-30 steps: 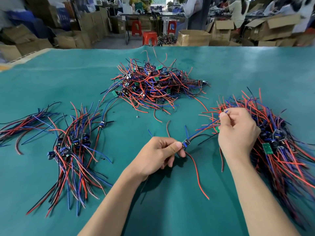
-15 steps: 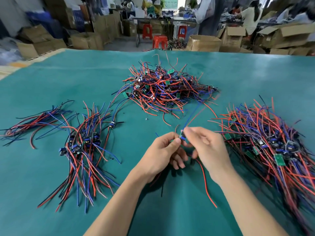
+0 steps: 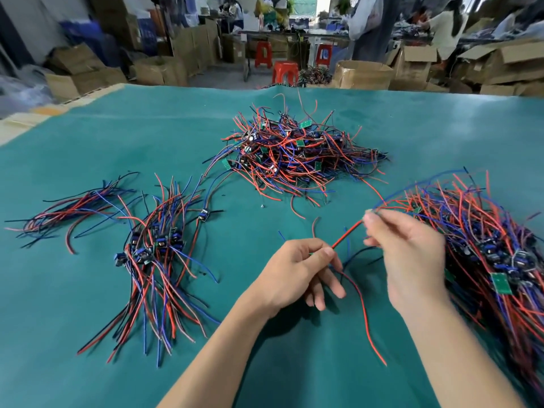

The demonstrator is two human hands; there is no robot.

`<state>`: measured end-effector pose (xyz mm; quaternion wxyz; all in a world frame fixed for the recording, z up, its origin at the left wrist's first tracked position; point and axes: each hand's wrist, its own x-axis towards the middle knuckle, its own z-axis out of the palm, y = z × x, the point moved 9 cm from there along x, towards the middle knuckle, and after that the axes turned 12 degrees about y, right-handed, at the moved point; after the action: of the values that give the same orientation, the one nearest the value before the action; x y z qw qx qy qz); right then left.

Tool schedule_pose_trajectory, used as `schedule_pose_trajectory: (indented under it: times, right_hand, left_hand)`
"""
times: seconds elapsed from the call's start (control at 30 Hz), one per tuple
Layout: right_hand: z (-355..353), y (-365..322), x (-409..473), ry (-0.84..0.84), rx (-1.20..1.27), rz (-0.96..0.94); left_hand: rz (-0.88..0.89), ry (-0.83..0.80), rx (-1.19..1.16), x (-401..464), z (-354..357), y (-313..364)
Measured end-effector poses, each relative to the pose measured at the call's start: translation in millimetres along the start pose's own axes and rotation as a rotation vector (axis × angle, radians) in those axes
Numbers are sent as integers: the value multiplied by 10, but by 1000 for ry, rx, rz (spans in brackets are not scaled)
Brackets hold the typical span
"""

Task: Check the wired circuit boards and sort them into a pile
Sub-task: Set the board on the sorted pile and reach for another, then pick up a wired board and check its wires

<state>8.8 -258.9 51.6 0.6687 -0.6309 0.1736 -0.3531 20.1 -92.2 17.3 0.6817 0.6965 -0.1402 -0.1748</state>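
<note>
The wired board (image 3: pixel 329 256) being checked sat between the two hands, just above the green mat (image 3: pixel 88 304) near the front edge of the table. The board itself was almost wholly hidden: the left hand (image 3: pixel 297 278) pinched it between thumb and forefinger, the other fingers hanging loosely below. From that pinch a red lead (image 3: pixel 346 237) ran up and to the right, and the right hand (image 3: pixel 409 254) held the lead's far part between its fingertips, so the wire was drawn out straight between them. Another red wire (image 3: pixel 365 313) trailed from the left hand down across the mat.

To the left lay a combed bundle (image 3: pixel 156 260) with its wires running one way, which I judged to be the sorted pile; a thinner sheaf (image 3: pixel 73 213) lay beyond it. A tangled heap (image 3: pixel 294 154) sat well apart at the middle of the mat, and a thick mass (image 3: pixel 482 242) lay just beside the right hand. Going by those sizes, the work looked less than half done: most boards seemed still to need checking, and the one in hand had not yet joined the pile.
</note>
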Motion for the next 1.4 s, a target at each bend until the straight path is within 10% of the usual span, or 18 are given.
schedule_pose_trajectory:
  times: [0.37,0.57,0.77,0.9,1.07,1.4]
  right_hand:
    - [-136,-842,140,281,145,-168]
    - [1225,-1166,-322,-341,150,39]
    - [2532,-659,-1010,-790,-441,-88]
    - [2696,-483,-507,-687,-918,-476]
    - [2503,-58,78,-602,-1305,-515]
    - [2044,-9,418,-430,-902,-368]
  left_hand:
    - [63,26,-3,-16,-18,59]
    - [55,97,37,-17,-56,71]
    - [194,147,80,-67,-169,178]
    - [126,155,111,-16,-158,93]
    - [64,144,47,40,-122,32]
    - [12,161,-52,58,-124,-3]
